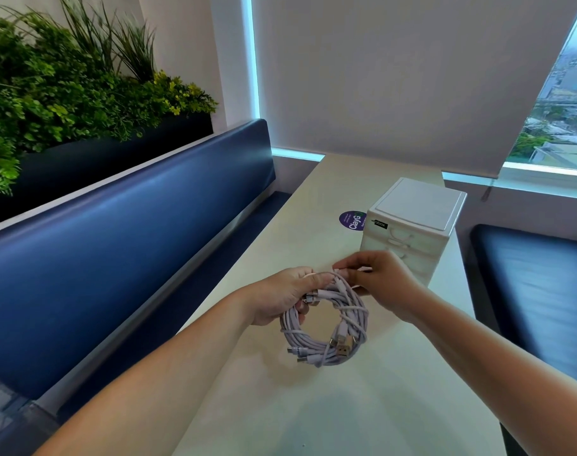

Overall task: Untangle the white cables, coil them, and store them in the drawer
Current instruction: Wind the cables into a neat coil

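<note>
Pale cream tabletop (313, 416) filled the lower middle of the frame, smooth and matte, with a soft shadow near the bottom edge. Two bare forearms came in from the bottom corners and met at frame centre.

The left hand (282, 296) gripped the white cables (316, 353) at the upper left of the bundle, with its fingers curled round the strands. The right hand (379, 281) pinched a strand or plug end at the top of the bundle between thumb and fingertips; which of the two could not be told. The cables formed one thick round coil of many loops with an open hole in the middle. Their jackets were rubbery and faintly lilac-white, and several metal USB plugs stuck out at the lower right and upper left. Whether the coil's lower edge touched the table could not be told.

Just behind the right hand stood a white plastic drawer unit (415, 222), boxy with rounded corners and a flat recessed top. It had a small black label at its front corner, and its drawer fronts were blurred. A round purple sticker (350, 220) lay flat on the table, touching the unit's left side.

A dark blue padded bench back (132, 225), glossy like vinyl, ran along the left, and a matching seat (537, 284) sat at the right edge. At upper left, leafy green plants (50, 87) filled a black planter (99, 159). A plain grey roller blind (395, 77) covered the upper centre, and a window (563, 110) showed city buildings at upper right.
</note>
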`<act>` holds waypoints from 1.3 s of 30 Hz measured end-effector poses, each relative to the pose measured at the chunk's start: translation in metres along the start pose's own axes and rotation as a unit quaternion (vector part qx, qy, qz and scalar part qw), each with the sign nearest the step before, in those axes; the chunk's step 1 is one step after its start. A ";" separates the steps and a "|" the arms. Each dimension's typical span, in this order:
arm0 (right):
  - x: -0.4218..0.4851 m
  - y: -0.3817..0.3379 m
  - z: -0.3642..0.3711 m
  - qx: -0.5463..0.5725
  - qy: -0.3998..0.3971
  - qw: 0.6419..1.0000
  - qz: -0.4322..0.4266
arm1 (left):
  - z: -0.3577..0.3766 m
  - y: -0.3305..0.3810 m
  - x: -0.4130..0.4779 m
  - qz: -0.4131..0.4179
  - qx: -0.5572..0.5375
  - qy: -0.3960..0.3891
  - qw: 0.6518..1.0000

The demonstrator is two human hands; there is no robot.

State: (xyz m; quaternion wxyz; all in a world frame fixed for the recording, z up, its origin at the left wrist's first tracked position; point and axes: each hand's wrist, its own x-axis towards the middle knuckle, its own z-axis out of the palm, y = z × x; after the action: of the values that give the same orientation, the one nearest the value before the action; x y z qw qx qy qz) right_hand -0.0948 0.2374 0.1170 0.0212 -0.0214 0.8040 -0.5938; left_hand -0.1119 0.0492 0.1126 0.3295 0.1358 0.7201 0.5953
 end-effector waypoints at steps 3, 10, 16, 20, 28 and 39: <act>0.001 0.000 0.001 0.018 -0.007 1.000 0.014 | 0.000 -0.004 0.002 0.003 -0.009 0.014 1.000; -0.008 0.019 0.016 -0.023 0.027 0.999 -0.002 | 0.008 -0.013 0.008 -0.017 -0.029 0.097 0.995; -0.019 0.029 0.029 0.067 -0.031 0.997 0.021 | 0.017 -0.011 0.014 0.001 -0.063 0.143 0.988; -0.020 0.027 0.024 0.100 -0.061 0.992 0.044 | 0.018 -0.011 0.015 -0.023 -0.073 0.115 0.990; -0.017 0.024 0.017 0.093 -0.083 0.991 0.039 | 0.003 -0.002 0.010 -0.109 -0.012 0.007 0.994; -0.017 0.032 0.017 0.148 -0.086 0.978 0.119 | 0.004 -0.022 0.020 -0.047 -0.104 0.122 0.986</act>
State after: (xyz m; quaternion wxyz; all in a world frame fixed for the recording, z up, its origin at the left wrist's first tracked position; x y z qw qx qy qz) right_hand -0.0776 0.2311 0.0815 0.1634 0.0266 0.6991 -0.6956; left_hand -0.1198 0.0581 0.0850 0.2795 -0.0071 0.6946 0.6628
